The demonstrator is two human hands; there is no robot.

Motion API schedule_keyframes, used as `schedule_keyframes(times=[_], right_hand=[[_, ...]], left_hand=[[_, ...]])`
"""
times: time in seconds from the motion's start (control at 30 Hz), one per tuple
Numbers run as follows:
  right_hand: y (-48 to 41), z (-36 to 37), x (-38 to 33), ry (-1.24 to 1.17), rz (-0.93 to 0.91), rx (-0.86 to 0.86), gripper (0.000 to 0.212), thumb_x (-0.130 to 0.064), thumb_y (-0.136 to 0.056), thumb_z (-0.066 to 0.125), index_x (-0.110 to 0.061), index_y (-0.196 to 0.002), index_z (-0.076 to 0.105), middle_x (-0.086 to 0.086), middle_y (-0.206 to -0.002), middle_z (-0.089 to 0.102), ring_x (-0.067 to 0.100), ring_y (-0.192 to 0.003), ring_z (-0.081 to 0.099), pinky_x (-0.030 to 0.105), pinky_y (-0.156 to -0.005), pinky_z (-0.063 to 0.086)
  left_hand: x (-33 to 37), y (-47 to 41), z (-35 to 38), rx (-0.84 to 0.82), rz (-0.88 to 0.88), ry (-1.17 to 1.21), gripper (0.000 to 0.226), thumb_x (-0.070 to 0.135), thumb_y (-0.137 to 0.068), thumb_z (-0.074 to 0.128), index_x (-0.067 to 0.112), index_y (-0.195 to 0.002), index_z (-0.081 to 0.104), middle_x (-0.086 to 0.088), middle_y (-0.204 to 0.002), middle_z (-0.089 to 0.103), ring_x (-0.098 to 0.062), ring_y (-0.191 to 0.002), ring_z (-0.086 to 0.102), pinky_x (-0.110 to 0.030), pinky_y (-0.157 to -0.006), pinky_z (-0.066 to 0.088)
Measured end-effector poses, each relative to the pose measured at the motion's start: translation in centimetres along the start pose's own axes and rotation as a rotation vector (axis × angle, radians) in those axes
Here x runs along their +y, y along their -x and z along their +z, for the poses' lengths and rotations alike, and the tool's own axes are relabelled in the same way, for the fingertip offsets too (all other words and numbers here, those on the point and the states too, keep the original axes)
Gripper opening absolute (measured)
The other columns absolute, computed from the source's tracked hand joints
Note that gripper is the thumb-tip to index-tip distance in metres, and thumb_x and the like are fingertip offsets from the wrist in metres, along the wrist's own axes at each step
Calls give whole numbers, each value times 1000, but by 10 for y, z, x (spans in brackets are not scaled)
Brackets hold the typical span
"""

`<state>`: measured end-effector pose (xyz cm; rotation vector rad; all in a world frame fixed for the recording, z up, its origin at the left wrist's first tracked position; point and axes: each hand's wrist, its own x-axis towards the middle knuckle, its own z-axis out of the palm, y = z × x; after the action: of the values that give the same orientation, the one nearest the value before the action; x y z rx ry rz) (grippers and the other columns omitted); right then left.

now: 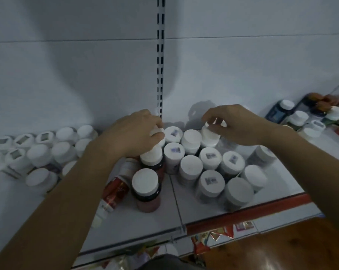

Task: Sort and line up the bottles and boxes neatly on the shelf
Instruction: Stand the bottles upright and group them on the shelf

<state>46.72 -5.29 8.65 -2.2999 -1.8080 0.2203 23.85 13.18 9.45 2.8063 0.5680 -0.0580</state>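
The white back panel is divided by a slotted upright. Below it the white shelf is laid out, and its right front edge is trimmed with a red strip. A block of white-capped bottles is ranged in rows at the left, against the panel. A looser group is gathered right of the shelf's seam, and the far-right bottles are seen only as a blur. The left hand is curled over a capped bottle at the back, near the upright, and its cap is gripped by fingers and thumb. The right hand is held above a tilted bottle in the back row, whose white cap is pinched by the fingertips. A red-labelled bottle is laid on its side under the left forearm, just beside an upright dark bottle
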Motion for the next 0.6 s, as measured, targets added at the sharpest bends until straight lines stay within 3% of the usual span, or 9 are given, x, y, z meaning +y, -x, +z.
schedule_keyframes(times=[0.13, 0.27, 0.47, 0.6], right_hand=[[-7, -8, 29, -23, -86, 7, 23, -15, -100, 53, -23, -117, 67, -6, -104, 69, 16, -90, 64, 21, -77, 45], [-15, -28, 74, -10, -96, 110, 30, -3, -96, 52, -18, -115, 69, 2, -102, 70, 23, -89, 65, 24, -79, 42], [-16, -27, 122, 75, -56, -94, 36, -10, -96, 52, -18, -131, 60, 8, -116, 61, 16, -96, 49, 28, -87, 39], [-8, -20, 135, -13, -67, -33, 33, -15, -99, 54, -17, -132, 60, 6, -108, 59, 16, -93, 50, 29, -88, 43]], left_hand=[[15, -14, 4, 16, -174, 0, 32, 49, -95, 60, 29, -120, 59, -1, -118, 50, -25, -106, 56, -42, -95, 48], [32, -18, 5, 38, -284, -49, 28, 51, -94, 59, 28, -109, 60, -1, -112, 53, -23, -101, 56, -40, -88, 48], [89, -39, 13, 108, -245, -36, 32, 50, -96, 58, 28, -119, 60, 0, -114, 55, -21, -106, 55, -40, -91, 48], [131, -78, 19, 39, -208, -80, 41, 51, -98, 55, 27, -131, 56, -2, -125, 56, -23, -114, 55, -38, -93, 47]])
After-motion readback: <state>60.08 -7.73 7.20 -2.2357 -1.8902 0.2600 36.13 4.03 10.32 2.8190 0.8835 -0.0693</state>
